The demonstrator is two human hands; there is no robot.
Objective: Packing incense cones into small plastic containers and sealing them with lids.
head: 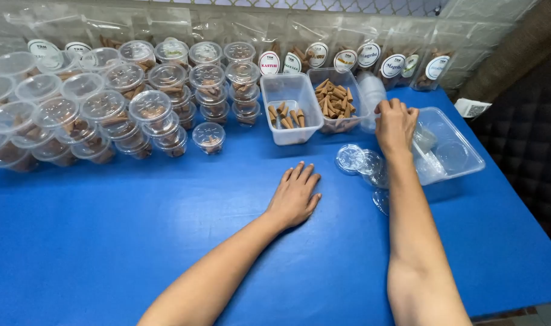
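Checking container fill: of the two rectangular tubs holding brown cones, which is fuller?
The right tub, beside the right hand, is heaped; the left tub holds few.

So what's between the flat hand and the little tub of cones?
Nothing: in the head view, only bare blue table separates the left hand from the clear tub of cones.

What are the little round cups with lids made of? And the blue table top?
The little round cups look like thin clear plastic: you can see the brown cones through their glossy walls and lids. The blue table top seems a smooth, slightly shiny sheet, maybe laminate or plastic; the picture can't settle which. The left hand rests flat on it.
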